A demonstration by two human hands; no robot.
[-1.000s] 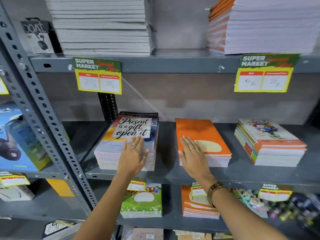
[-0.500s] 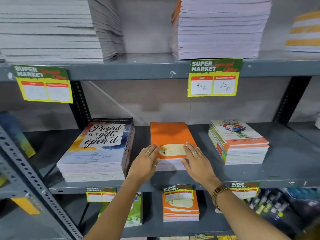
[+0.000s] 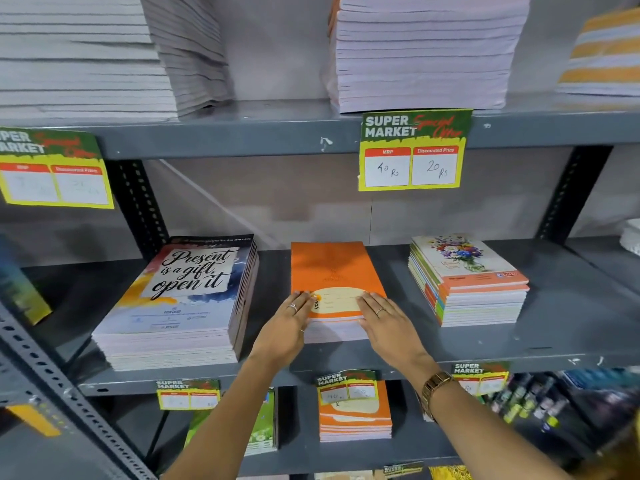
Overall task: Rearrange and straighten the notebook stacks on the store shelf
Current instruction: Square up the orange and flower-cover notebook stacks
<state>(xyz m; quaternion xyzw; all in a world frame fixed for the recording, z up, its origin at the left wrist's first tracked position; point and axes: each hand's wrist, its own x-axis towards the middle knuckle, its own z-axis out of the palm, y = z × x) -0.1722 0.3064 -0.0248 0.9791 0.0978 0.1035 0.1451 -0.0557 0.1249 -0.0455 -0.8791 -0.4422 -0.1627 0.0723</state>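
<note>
Left hand (image 3: 285, 329): fingers spread flat, pressed against the left front corner of the orange notebook stack (image 3: 334, 271); ring on one finger; nothing gripped.

Right hand (image 3: 389, 325): fingers extended and flat, laid over the right front corner of the same stack; ring on one finger, gold-coloured watch (image 3: 437, 386) on the wrist; nothing gripped.

Orange notebook stack: low pile, centre of the middle shelf (image 3: 571, 327), front edge set between the two hands, top cover orange with a pale oval label.

Lettered notebook stack (image 3: 180, 299): thick pile to the left on the same shelf, apart from the orange one; cover reads "Present is a gift, open it"; turned slightly askew.

Floral notebook stack (image 3: 467, 278): to the right on the same shelf, well apart from the right hand; flower bouquet on the cover, mixed-colour edges, angled to the shelf edge.

Price tag (image 3: 414, 150): yellow and green, hung from the upper shelf edge; reads "40 Rs" and "20 Rs". A second tag (image 3: 52, 168) hangs at left, writing blurred.

Upper shelf: tall pale stacks (image 3: 426, 50).

Lower shelf: smaller orange stack (image 3: 355, 417) behind a small tag.
</note>
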